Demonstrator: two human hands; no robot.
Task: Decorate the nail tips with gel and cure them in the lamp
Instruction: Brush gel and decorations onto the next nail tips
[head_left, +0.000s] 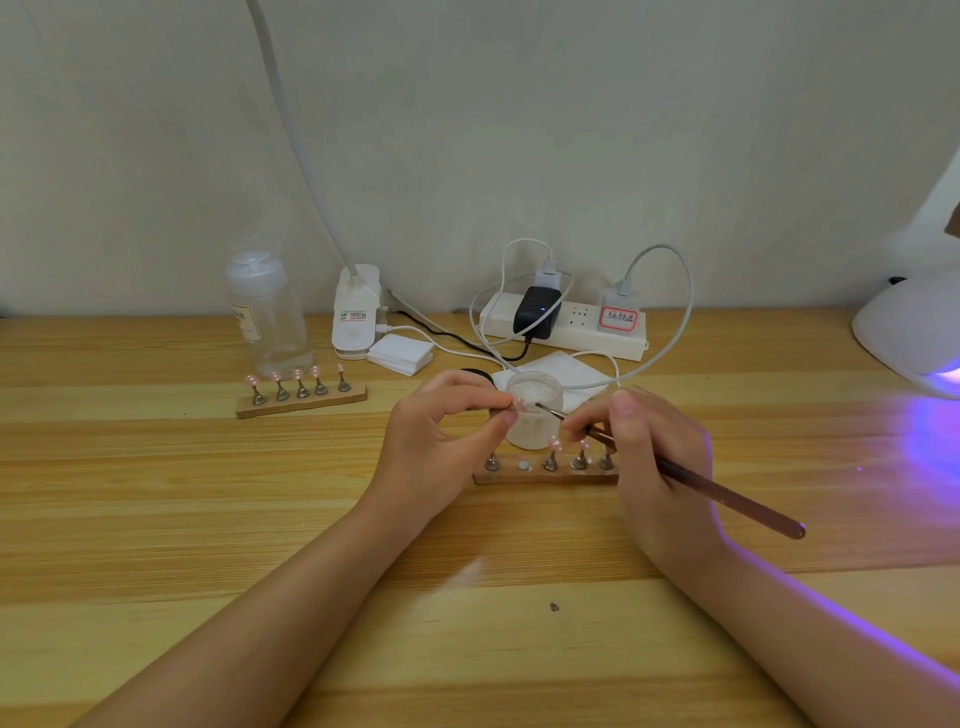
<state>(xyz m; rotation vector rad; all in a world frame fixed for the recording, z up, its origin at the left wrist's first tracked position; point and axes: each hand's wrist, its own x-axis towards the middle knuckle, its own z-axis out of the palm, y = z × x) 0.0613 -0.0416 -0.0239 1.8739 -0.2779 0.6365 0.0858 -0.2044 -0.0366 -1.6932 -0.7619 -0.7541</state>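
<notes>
Left hand pinching pink nail tip above wooden holder at mid-desk. Right hand gripping brush, bristles touching tip. Glowing lamp far right.

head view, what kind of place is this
Probably a home nail-art desk, not a salon: a wooden table against a bare wall, a curing lamp glowing purple, racks of pink nail tips, and a power strip.
</notes>
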